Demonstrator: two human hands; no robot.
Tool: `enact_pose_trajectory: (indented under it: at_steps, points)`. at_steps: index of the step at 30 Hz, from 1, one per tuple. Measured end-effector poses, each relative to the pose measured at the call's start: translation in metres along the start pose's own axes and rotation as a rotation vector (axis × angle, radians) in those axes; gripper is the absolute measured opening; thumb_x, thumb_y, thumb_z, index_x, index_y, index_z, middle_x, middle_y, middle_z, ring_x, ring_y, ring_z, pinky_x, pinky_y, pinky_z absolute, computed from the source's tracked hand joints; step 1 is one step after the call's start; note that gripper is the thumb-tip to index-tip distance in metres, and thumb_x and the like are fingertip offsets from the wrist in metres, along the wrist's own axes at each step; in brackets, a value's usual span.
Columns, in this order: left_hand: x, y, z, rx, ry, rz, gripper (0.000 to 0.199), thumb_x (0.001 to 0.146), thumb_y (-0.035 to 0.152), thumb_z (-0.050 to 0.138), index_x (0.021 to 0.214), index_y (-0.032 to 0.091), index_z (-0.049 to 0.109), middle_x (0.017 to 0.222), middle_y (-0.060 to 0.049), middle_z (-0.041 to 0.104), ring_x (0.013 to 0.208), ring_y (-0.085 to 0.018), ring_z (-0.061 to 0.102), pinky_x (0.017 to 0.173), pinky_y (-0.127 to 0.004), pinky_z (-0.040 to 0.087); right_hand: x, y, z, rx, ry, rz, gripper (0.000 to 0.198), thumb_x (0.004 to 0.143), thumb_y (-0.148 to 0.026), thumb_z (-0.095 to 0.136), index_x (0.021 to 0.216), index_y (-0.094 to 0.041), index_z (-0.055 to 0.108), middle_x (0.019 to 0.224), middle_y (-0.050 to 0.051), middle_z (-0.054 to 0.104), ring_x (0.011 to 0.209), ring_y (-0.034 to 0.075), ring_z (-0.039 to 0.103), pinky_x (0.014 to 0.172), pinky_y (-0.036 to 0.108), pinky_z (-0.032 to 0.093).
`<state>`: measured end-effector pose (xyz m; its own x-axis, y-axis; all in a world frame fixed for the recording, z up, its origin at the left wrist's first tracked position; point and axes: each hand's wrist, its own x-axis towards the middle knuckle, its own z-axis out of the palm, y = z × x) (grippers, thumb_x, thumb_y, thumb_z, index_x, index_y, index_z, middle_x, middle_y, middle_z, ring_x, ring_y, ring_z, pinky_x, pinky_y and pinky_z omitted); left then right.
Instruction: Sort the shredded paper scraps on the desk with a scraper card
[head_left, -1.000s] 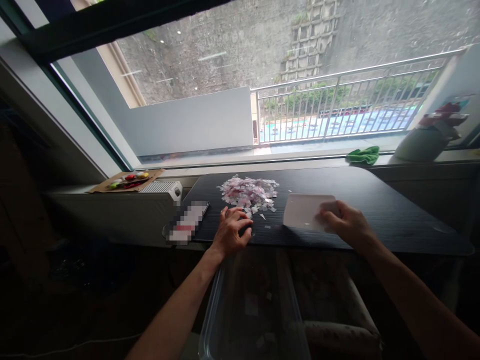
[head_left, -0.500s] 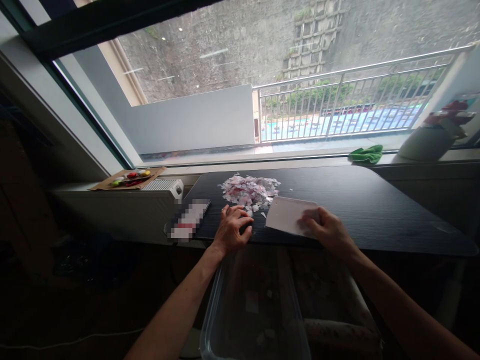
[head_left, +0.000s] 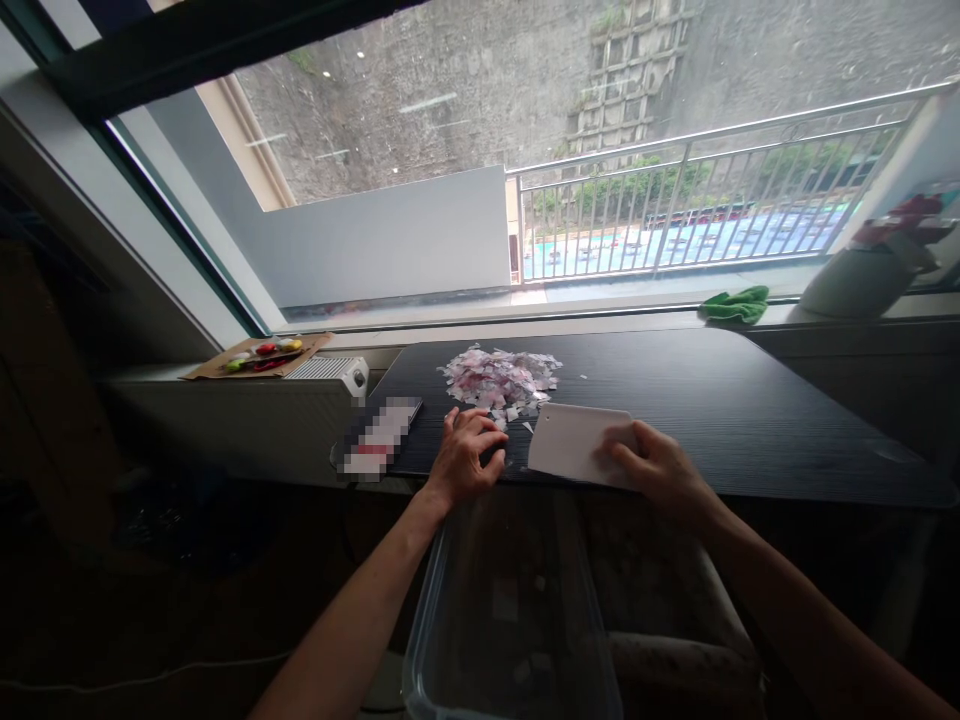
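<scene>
A heap of small white and pinkish paper scraps (head_left: 499, 378) lies on the dark table (head_left: 675, 400), with a few loose pieces along its near side. My left hand (head_left: 469, 455) rests at the table's front edge just below the heap, its fingers bent and apart, with nothing visible in it. In my right hand (head_left: 656, 465) is a flat white scraper (head_left: 570, 440), pinched between thumb and fingers; it has a small hole near one corner. The scraper is tilted close to the tabletop, to the right of the loose scraps. Part of it is hidden behind my fingers.
Below the table's front edge stands a clear plastic bin (head_left: 495, 620) with a few scraps inside. A phone-like item (head_left: 379, 440), blurred out, lies at the table's left corner. A radiator (head_left: 240, 405) is at left. The sill holds a green cloth (head_left: 735, 305) and a pale pot (head_left: 855, 285).
The scraper in my right hand has moved slightly down, toward the table's front edge. My left hand has stayed in nearly the same spot.
</scene>
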<state>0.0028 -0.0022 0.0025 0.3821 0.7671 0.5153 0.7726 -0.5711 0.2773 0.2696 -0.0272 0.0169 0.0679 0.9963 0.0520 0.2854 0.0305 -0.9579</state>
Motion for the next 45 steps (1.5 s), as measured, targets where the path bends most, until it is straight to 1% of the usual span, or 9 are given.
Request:
enact_pose_trajectory:
  at_steps: [7,14,21,27,32,36,39,42,45]
  points:
    - [0.000,0.000,0.001,-0.011,0.007,-0.002,0.020,0.077,0.022,0.057,0.091,0.023,0.071,0.097,-0.005,0.067,0.116,-0.027,0.052,0.113,-0.056,0.020,-0.007,-0.005,0.003,0.056,-0.051,0.003,0.025,0.067,-0.039,0.066,0.082,-0.019,0.063,0.078,0.005,0.070,0.072,0.021,0.066,0.062,0.033,0.055]
    - [0.000,-0.001,0.001,-0.016,0.009,-0.001,0.020,0.076,0.022,0.058,0.091,0.023,0.071,0.098,-0.005,0.068,0.117,-0.027,0.051,0.113,-0.056,0.020,-0.001,-0.002,-0.001,0.001,0.031,-0.003,0.021,0.068,-0.036,0.063,0.079,-0.019,0.062,0.075,0.005,0.068,0.068,0.020,0.065,0.060,0.032,0.054]
    - [-0.001,-0.002,0.002,0.003,0.016,-0.004,0.020,0.077,0.023,0.057,0.091,0.024,0.071,0.098,-0.005,0.068,0.116,-0.027,0.052,0.113,-0.056,0.021,-0.005,-0.009,0.010,0.030,-0.071,-0.050,0.021,0.068,-0.038,0.064,0.078,-0.019,0.061,0.074,0.003,0.068,0.067,0.019,0.064,0.058,0.031,0.054]
    - [0.000,-0.002,0.002,-0.007,0.010,-0.003,0.020,0.076,0.023,0.058,0.091,0.024,0.071,0.099,-0.005,0.067,0.117,-0.027,0.051,0.113,-0.056,0.019,0.005,-0.008,0.001,0.007,0.065,-0.056,0.019,0.069,-0.036,0.063,0.079,-0.020,0.059,0.072,0.003,0.066,0.064,0.018,0.063,0.054,0.029,0.053]
    - [-0.001,-0.001,0.002,0.002,0.011,-0.012,0.020,0.077,0.023,0.057,0.091,0.025,0.071,0.098,-0.004,0.067,0.117,-0.027,0.051,0.114,-0.055,0.020,-0.001,-0.007,0.007,-0.063,-0.048,-0.122,0.018,0.070,-0.036,0.062,0.076,-0.020,0.059,0.071,0.002,0.065,0.066,0.018,0.062,0.056,0.029,0.052]
    - [-0.001,-0.001,0.002,0.010,0.013,-0.006,0.020,0.076,0.022,0.058,0.091,0.023,0.071,0.098,-0.005,0.067,0.117,-0.027,0.052,0.114,-0.055,0.020,-0.008,-0.009,-0.001,-0.070,-0.100,-0.162,0.019,0.073,-0.037,0.062,0.082,-0.020,0.061,0.072,0.002,0.065,0.066,0.018,0.062,0.057,0.029,0.052]
    - [-0.001,-0.001,0.002,0.008,0.009,-0.004,0.020,0.076,0.022,0.058,0.092,0.023,0.070,0.099,-0.005,0.067,0.118,-0.028,0.051,0.114,-0.056,0.020,0.002,-0.014,-0.008,-0.048,0.002,-0.142,0.020,0.073,-0.036,0.062,0.084,-0.020,0.060,0.077,0.005,0.068,0.070,0.020,0.065,0.059,0.031,0.054]
    - [-0.001,-0.002,0.002,0.000,0.008,-0.002,0.019,0.077,0.023,0.058,0.092,0.024,0.069,0.099,-0.005,0.067,0.119,-0.027,0.051,0.114,-0.056,0.019,0.025,-0.020,-0.002,-0.037,0.132,-0.141,0.019,0.071,-0.034,0.063,0.083,-0.019,0.059,0.079,0.007,0.068,0.072,0.021,0.065,0.059,0.032,0.055]
    - [-0.001,-0.001,0.001,-0.004,0.013,0.000,0.018,0.077,0.023,0.058,0.092,0.023,0.069,0.100,-0.005,0.067,0.119,-0.027,0.050,0.114,-0.056,0.018,0.043,-0.022,0.007,-0.022,0.131,-0.129,0.018,0.072,-0.032,0.061,0.083,-0.018,0.059,0.081,0.007,0.067,0.070,0.020,0.065,0.055,0.031,0.054]
